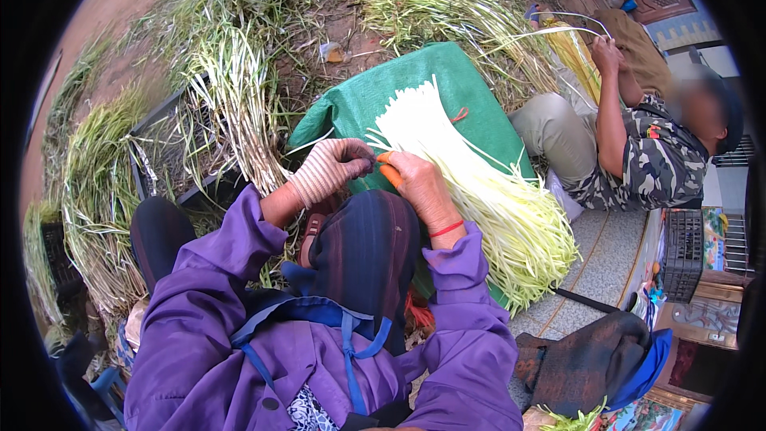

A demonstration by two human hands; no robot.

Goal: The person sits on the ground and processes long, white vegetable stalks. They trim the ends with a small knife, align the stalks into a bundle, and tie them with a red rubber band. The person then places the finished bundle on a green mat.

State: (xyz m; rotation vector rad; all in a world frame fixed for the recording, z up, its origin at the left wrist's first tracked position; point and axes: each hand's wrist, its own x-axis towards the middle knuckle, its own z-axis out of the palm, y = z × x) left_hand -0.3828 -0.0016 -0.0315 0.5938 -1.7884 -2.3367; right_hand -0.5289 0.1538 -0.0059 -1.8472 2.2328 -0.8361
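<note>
My left hand (pixel 332 169), in a pale knitted glove with darkened fingertips, meets my right hand (pixel 419 182) above my knee. Orange covers sit on two fingers of the right hand, and a red band circles its wrist. The fingertips of both hands come together; whether something thin is between them cannot be told. Just right of them, a large pile of peeled white-and-yellow stalks (pixel 473 185) lies on a green woven sack (pixel 359 99). Unpeeled green stalks with brownish bases (pixel 239 114) lie beyond the left hand.
A co-worker (pixel 646 137) in a camouflage shirt sits at the right, holding a long pale stalk. A black crate (pixel 157 117) stands at left among heaps of leaves (pixel 102 191). Dark cloth (pixel 586 365) lies at lower right, near another black crate (pixel 683 251).
</note>
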